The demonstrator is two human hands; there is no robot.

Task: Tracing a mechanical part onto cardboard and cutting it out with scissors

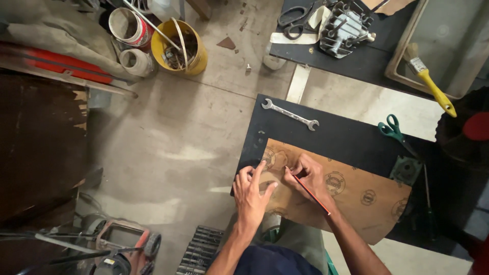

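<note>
A brown sheet of gasket paper (356,196) with round printed marks lies on a black board (336,135). My left hand (252,193) presses flat on the sheet's left end, fingers spread, over a round shape beneath it. My right hand (308,175) holds a red pencil (309,192) with its tip on the sheet, close to my left fingertips.
A silver open-ended wrench (290,114) and green-handled scissors (395,130) lie on the black board. Farther away sit black scissors (293,19), a grey metal casting (344,28) and a yellow-handled brush (430,84). A yellow bucket (181,48) and cans stand on the concrete floor.
</note>
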